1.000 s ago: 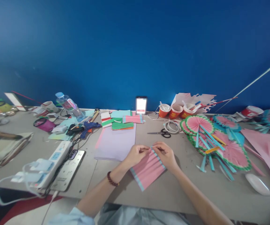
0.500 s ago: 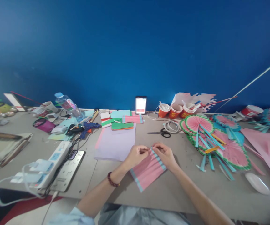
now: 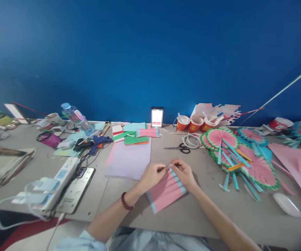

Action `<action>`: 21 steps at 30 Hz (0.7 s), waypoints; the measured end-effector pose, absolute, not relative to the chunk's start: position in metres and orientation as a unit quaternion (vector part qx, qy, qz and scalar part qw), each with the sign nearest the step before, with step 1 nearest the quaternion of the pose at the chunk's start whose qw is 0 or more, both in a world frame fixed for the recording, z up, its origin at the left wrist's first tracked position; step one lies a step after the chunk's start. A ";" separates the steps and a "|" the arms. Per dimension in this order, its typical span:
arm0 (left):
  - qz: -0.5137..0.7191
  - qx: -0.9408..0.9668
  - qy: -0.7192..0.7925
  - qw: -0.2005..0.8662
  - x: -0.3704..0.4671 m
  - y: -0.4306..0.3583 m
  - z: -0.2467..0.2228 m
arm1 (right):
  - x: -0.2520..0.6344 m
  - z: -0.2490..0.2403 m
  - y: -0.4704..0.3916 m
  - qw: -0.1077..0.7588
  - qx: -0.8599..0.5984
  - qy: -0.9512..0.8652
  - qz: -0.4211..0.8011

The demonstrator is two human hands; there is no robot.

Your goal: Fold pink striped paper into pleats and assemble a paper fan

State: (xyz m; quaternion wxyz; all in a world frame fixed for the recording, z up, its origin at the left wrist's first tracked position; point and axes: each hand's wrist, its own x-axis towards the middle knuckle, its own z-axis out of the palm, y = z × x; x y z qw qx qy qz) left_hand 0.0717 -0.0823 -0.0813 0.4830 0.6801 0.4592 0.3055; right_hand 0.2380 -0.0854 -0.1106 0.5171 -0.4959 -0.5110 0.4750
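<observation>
A pink paper sheet with light blue edge strips [image 3: 165,194] lies tilted on the table in front of me, with fold lines across it. My left hand [image 3: 154,173] pinches its upper left corner between thumb and fingers. My right hand [image 3: 183,173] is closed on the same upper end, its fingertips close to the left ones. Beyond my hands lie black-handled scissors [image 3: 183,149]. A lilac sheet [image 3: 129,160] lies to the left, and a smaller pink and blue strip piece [image 3: 148,132] rests behind it.
Pink and green paper fans [image 3: 260,164] and a white mouse [image 3: 286,205] are on the right. Red cups [image 3: 196,124] and a phone [image 3: 157,118] stand at the back. A power strip [image 3: 61,177], another phone [image 3: 76,191] and a bottle [image 3: 77,118] occupy the left.
The sheet's lower end has swung slightly, its near corner moving a little left. My left hand and wrist have shifted slightly right; both hands keep their grip.
</observation>
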 end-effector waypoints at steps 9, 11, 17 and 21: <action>0.328 0.629 0.467 0.527 0.073 -0.078 -0.086 | 0.240 -0.109 -0.087 0.525 -0.487 -0.506 0.481; 0.329 0.630 0.468 0.525 0.073 -0.078 -0.085 | 0.239 -0.109 -0.087 0.527 -0.486 -0.501 0.485; 0.336 0.633 0.463 0.522 0.072 -0.079 -0.082 | 0.236 -0.110 -0.087 0.540 -0.461 -0.485 0.511; 0.354 0.622 0.460 0.527 0.071 -0.078 -0.081 | 0.237 -0.111 -0.086 0.540 -0.452 -0.450 0.549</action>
